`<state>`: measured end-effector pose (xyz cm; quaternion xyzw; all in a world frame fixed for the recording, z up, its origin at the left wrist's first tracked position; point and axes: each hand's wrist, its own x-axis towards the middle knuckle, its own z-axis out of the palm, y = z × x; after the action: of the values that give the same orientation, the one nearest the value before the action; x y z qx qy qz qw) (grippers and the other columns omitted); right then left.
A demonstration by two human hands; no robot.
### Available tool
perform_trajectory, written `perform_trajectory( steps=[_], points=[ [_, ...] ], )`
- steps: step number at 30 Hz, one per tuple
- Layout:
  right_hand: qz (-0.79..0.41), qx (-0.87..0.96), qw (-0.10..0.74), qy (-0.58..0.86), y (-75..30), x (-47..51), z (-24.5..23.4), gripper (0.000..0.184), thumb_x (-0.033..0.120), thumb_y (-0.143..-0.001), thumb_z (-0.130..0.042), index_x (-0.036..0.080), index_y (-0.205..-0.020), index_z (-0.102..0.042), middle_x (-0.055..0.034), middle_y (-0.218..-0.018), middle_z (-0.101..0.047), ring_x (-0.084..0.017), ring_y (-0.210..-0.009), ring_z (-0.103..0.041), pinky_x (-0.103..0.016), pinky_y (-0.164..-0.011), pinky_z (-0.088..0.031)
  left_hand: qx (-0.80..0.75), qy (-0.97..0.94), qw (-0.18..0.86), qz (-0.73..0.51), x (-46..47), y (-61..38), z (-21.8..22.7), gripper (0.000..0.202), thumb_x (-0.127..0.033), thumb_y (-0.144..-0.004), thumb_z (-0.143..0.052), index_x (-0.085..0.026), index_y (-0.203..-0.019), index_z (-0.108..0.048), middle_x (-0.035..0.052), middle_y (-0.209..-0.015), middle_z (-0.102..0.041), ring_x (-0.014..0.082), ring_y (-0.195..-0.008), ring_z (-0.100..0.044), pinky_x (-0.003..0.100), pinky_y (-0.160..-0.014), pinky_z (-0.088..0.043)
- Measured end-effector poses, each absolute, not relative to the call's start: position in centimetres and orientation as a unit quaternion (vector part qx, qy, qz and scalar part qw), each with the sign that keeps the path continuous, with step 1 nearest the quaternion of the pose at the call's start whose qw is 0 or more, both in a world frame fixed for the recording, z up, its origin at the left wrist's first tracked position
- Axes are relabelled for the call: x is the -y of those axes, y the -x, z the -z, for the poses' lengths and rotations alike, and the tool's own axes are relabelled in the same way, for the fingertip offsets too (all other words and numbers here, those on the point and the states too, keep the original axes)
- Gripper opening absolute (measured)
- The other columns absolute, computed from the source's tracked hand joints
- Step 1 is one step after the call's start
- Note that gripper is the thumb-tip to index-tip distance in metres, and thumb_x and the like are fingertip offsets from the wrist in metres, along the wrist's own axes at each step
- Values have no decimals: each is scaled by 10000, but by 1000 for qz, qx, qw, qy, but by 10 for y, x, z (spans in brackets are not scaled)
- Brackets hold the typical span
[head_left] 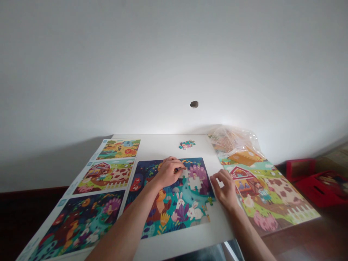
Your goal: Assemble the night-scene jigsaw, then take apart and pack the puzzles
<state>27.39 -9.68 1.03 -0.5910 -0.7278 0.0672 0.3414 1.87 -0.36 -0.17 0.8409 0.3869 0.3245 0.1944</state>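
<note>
A jigsaw puzzle (179,195) of a night forest with rabbits, a fox and a purple-tailed peacock lies flat on the white table, mostly joined. Gaps show at the peacock and along the right edge. Over its upper middle, my left hand (170,172) is closed with its fingertips pinched on a small dark puzzle piece (177,169), partly hidden by the fingers. Just beyond the puzzle's right edge, my right hand (224,186) rests by the table with thumb and index curled together in a loop. Nothing shows between those fingers.
Loose pieces lie in a small pile (187,144) at the back. A reference sheet with three pictures (107,175) is on the left. On the right lie a farm puzzle (272,195) and a clear plastic bag (233,139). Red boxes (323,188) stand beyond the table.
</note>
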Motion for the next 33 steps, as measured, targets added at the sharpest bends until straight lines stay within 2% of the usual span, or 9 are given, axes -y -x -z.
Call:
perform_trajectory(
  steps=[4,10,16,25,28,30,33],
  points=[
    [-65,783,211,582,-267,96,-7,279,301,-907,-505,200,-657,-576,-26,-722,-579,-188,-780,-514,-338,-750,-306,-385,-842,193,-325,3,-19,3,183,-179,-815,-607,-282,-872,-746,-9,-924,-750,200,-958,-607,378,-935,-408],
    [-15,737,288,612,-270,96,-9,301,282,-935,-433,194,-664,-529,-26,-703,-548,-181,-760,-487,-341,-766,-310,-384,-843,191,-325,3,-19,3,205,-154,-816,-594,-277,-879,-746,-4,-926,-748,199,-960,-606,372,-926,-410],
    [-82,770,190,604,-268,94,-8,243,238,-890,-515,196,-659,-576,-21,-739,-594,-183,-803,-506,-338,-766,-289,-385,-844,188,-323,3,-19,4,189,-179,-822,-600,-276,-877,-751,-3,-938,-746,199,-962,-601,371,-937,-403],
    [-106,742,224,623,-270,92,-2,190,260,-839,-586,188,-664,-572,-29,-783,-602,-195,-840,-519,-332,-791,-315,-383,-851,177,-313,3,-18,3,203,-179,-832,-582,-275,-890,-751,-1,-949,-738,199,-970,-593,381,-944,-403],
    [-118,742,257,608,-272,93,-5,89,291,-832,-599,220,-812,-650,-39,-888,-614,-214,-896,-530,-349,-827,-345,-372,-861,162,-306,7,-18,-2,214,-183,-834,-583,-287,-915,-751,12,-1078,-706,214,-1047,-572,398,-964,-398],
    [-112,740,276,602,-272,92,-5,144,302,-845,-589,266,-948,-682,-42,-998,-611,-224,-954,-529,-371,-870,-352,-353,-877,152,-288,11,-19,-5,242,-184,-841,-578,-307,-963,-746,6,-1249,-638,241,-1174,-514,427,-1010,-368],
    [-95,733,279,613,-272,90,-2,161,292,-844,-591,311,-952,-710,-36,-1115,-597,-235,-1020,-522,-398,-908,-350,-319,-902,159,-242,16,-22,-8,285,-173,-854,-564,-332,-1023,-728,-15,-1357,-575,267,-1304,-421,476,-1074,-298]
  ],
)
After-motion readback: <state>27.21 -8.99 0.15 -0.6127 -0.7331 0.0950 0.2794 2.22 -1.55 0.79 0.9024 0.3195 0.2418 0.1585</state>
